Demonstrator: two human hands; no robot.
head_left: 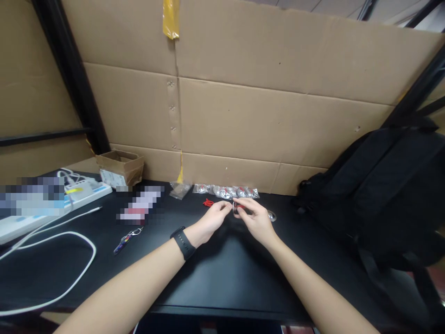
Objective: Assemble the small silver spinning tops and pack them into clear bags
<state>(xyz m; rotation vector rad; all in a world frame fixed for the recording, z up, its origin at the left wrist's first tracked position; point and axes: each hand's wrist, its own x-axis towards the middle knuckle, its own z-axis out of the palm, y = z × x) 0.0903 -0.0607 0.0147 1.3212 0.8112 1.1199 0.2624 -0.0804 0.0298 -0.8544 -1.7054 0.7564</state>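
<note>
Over the middle of the black table, my left hand and my right hand meet at a small shiny round piece seen nearly edge-on. Fingers of both hands pinch it, and something red shows between my right fingers. A red cord bundle lies just left of my left fingertips. Behind the hands is a row of clear bags with silvery discs and red bits. A silvery disc rests on the table beside my right hand. My left wrist wears a black watch.
Cardboard panels stand behind the table. A black backpack fills the right side. On the left are an open cardboard box, a power strip, a white cable and a keychain. A clear bag lies near the panels.
</note>
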